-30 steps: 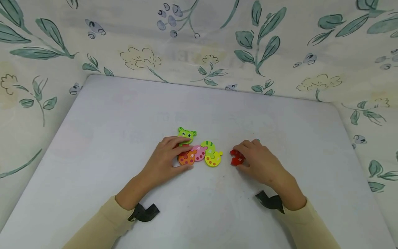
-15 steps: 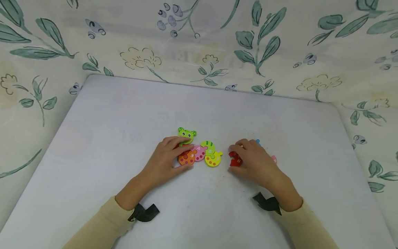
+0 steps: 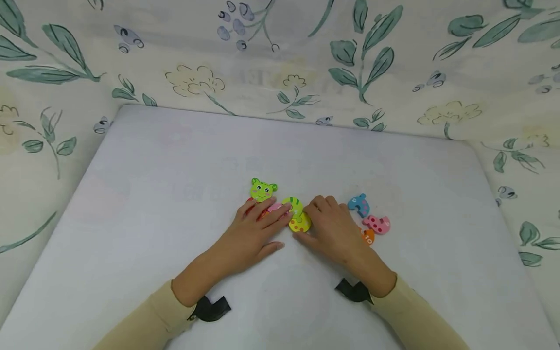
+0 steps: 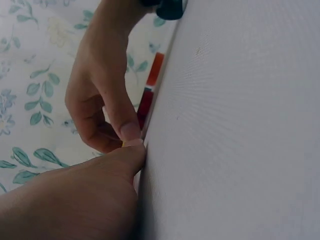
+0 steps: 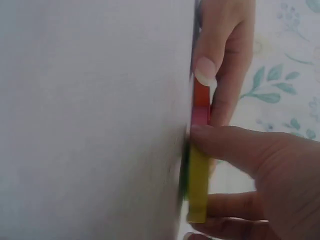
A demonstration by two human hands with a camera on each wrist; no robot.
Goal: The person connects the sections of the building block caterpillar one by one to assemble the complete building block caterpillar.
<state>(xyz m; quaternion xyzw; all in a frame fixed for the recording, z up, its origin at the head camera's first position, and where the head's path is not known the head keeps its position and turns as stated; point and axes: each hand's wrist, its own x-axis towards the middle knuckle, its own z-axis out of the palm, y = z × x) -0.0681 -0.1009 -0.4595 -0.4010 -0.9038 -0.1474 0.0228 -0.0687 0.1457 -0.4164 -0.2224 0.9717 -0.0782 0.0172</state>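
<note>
In the head view my left hand (image 3: 245, 238) lies with extended fingers over a joined row of puzzle pieces, partly covering red, orange and pink ones. A green frog-like head piece (image 3: 262, 190) shows above its fingertips. At the row's right end are a green striped piece (image 3: 292, 206) and a yellow dotted piece (image 3: 299, 223). My right hand (image 3: 334, 233) grips the yellow piece, thumb below and fingers at its right side. The right wrist view shows the yellow edge (image 5: 198, 185) between thumb and fingers. A red piece (image 4: 145, 102) appears beyond the right hand in the left wrist view.
Right of the right hand lie a loose blue piece (image 3: 359, 205), a pink dotted piece (image 3: 377, 224) and an orange piece (image 3: 369, 236). The white tabletop (image 3: 175, 155) ends at a leaf-patterned cloth (image 3: 262, 97) behind.
My right hand has moved left from the red piece to the yellow one, uncovering the blue, pink and orange pieces. My left hand has shifted slightly right and spread over the row.
</note>
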